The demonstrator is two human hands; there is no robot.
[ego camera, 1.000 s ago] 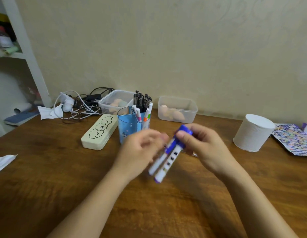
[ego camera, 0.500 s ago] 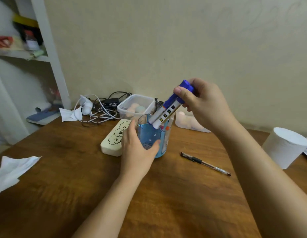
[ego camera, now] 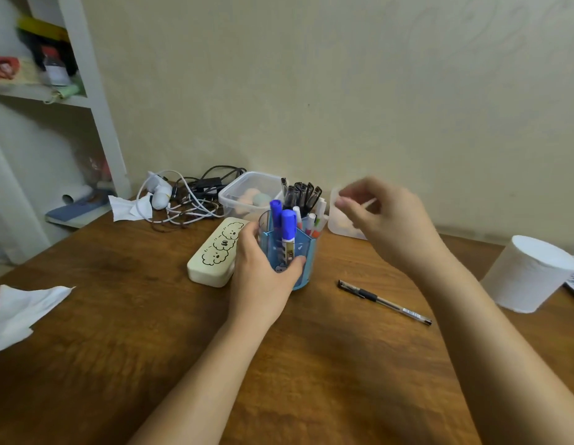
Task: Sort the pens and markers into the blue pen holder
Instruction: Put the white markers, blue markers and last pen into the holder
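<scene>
Sorting looks nearly finished: the blue pen holder [ego camera: 303,264] stands upright on the wooden surface [ego camera: 151,332] and already carries two blue-capped markers [ego camera: 288,234] in its near compartment, a cluster of black-capped pens [ego camera: 301,194] at the back, and several thin coloured pens [ego camera: 309,221] toward the right side. The left hand [ego camera: 263,271] wraps around the holder's near wall, fingers closed on it, apparently steadying it. The right hand [ego camera: 382,216] hovers above and to the right of the holder, blurred, fingers loosely curled and pinched on nothing that can be made out. One item seems left: a black pen [ego camera: 384,302] lying flat on the surface, well to the right of the holder and untouched. A cream pencil case [ego camera: 215,255] sits just beside the holder on its left, closed; whether it holds more pens cannot be told.
</scene>
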